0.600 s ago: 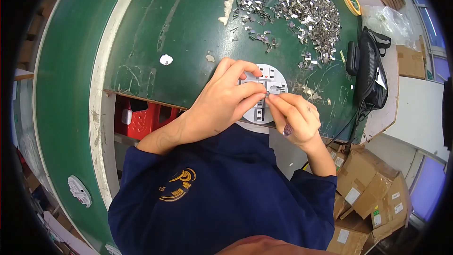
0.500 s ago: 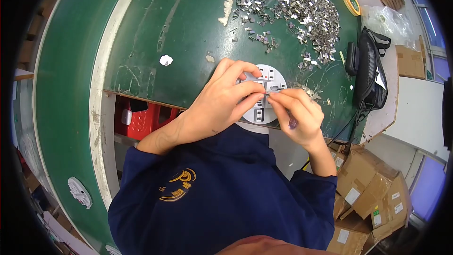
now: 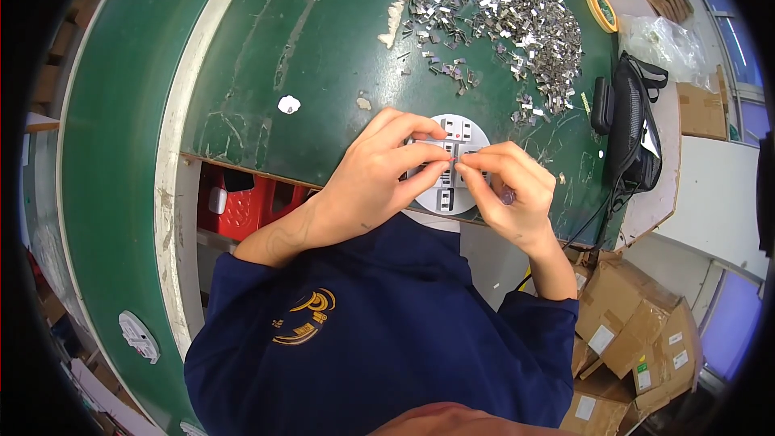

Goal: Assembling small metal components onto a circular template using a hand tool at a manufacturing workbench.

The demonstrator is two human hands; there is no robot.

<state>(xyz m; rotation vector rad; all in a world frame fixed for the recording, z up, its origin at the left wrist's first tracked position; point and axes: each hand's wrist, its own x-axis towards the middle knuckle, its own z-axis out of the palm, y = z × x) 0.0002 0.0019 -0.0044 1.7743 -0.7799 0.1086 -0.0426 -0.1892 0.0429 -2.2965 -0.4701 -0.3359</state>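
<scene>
A round pale-grey plate (image 3: 479,137) with small dark and white parts set in it lies at the table's front edge. Over its left part reaches my left hand (image 3: 378,163), thumb and index finger pinched together near the plate's middle. My right hand (image 3: 517,198) comes in from the other side, its thumb and index fingertips pressed together almost against the left ones. Whatever is between the fingertips is too small to name; a speck of red shows there. A dark purple rounded thing (image 3: 507,194) sticks out of my right hand's curled fingers.
A large heap of small metal clips (image 3: 533,24) spreads over the green table's far right. Beyond it are a yellow tape roll (image 3: 601,10) and a black bag (image 3: 638,125). A red stool (image 3: 242,210) stands under the table; cardboard boxes (image 3: 638,323) lie at lower right.
My right fingertips have shifted slightly left, closer to my left fingertips. The grey piece that showed by them over the plate is now less visible. My left hand keeps its pinch.
</scene>
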